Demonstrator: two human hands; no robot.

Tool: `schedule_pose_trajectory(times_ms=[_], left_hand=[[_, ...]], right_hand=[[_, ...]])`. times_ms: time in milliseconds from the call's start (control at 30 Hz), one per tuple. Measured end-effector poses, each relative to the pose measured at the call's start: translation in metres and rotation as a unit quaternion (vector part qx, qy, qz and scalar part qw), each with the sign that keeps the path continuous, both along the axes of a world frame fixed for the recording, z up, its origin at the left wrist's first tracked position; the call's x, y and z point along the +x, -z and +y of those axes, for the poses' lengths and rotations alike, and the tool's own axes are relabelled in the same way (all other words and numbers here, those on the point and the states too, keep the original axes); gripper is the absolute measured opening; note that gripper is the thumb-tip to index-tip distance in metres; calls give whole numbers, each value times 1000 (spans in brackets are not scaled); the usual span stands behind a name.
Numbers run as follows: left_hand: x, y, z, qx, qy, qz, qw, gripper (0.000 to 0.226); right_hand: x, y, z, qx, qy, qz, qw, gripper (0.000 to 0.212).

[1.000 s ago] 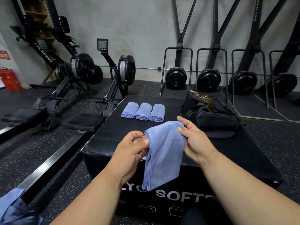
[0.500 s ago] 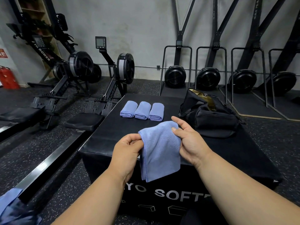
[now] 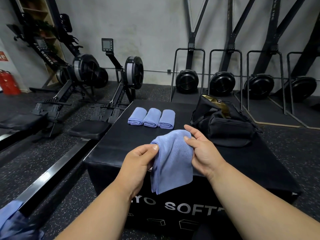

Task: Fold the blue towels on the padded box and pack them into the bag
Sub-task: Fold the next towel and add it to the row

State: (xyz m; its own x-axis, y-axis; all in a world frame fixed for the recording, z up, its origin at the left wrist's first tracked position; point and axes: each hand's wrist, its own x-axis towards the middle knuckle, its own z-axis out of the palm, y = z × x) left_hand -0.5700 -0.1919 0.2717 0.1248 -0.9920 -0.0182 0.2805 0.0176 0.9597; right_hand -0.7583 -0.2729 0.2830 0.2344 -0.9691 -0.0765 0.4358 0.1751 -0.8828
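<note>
Blue towel in hand (image 3: pixel 173 161): soft terry, doubled over, hung above the near edge of the padded box (image 3: pixel 110 149).
Left hand (image 3: pixel 138 163): thumb and fingers pinched its left top corner.
Right hand (image 3: pixel 202 151): pinched the right top corner.
Done: three folded towels (image 3: pixel 151 117) lay side by side at the far left.
Left: finishing this fold; nothing visibly packed.
Bag (image 3: pixel 225 125): black fabric, slumped, mouth open, far right.

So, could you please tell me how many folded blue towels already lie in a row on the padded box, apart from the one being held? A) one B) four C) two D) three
D: three folded towels lie side by side on the padded box, left of the bag.
</note>
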Motion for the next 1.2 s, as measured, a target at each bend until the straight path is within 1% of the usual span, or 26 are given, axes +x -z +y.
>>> schedule_pose_trajectory(times_ms=[100, 267, 400, 567, 700, 800, 867, 967, 1000, 1033, 1100, 1133, 1200], left_hand=[[0, 1, 1, 4, -8, 0, 1000, 24], [0, 3, 2, 14, 1, -11, 1000, 24], [1, 4, 3, 24, 9, 12, 1000, 28], [7, 9, 1, 29, -4, 9, 1000, 21], [21, 8, -6, 41, -48, 29, 998, 19], [27, 5, -12, 37, -64, 46, 996, 29], [25, 0, -12, 44, -62, 49, 996, 29], [23, 1, -12, 55, -41, 20, 997, 23], [25, 2, -12, 53, -44, 11, 998, 23], [27, 3, -13, 49, -52, 3, 997, 23], [29, 5, -14, 39, -71, -20, 996, 22], [28, 5, -13, 37, -75, -32, 996, 21], [22, 7, -10, 40, -66, -43, 996, 20]], right_hand=[[-2, 1, 0, 2, 5, -1, 1000, 38], [-2, 2, 0, -1, 5, 10, 1000, 39], [-3, 2, 0, -5, 5, 15, 1000, 40], [-5, 2, 2, -20, -2, 37, 999, 38], [-11, -1, 1, -55, -1, 111, 992, 39], [-9, -4, 3, -87, -3, 156, 984, 40], [-3, -3, 6, -102, -18, 180, 978, 44], [6, 3, 10, -136, -65, 257, 955, 51], [6, 4, 9, -137, -59, 257, 955, 51], [5, 3, 7, -126, -38, 238, 962, 50], [1, 4, 4, -90, -3, 176, 980, 45], [1, 3, 6, -80, -3, 162, 983, 44], [5, 8, 11, -61, -44, 161, 984, 46]])
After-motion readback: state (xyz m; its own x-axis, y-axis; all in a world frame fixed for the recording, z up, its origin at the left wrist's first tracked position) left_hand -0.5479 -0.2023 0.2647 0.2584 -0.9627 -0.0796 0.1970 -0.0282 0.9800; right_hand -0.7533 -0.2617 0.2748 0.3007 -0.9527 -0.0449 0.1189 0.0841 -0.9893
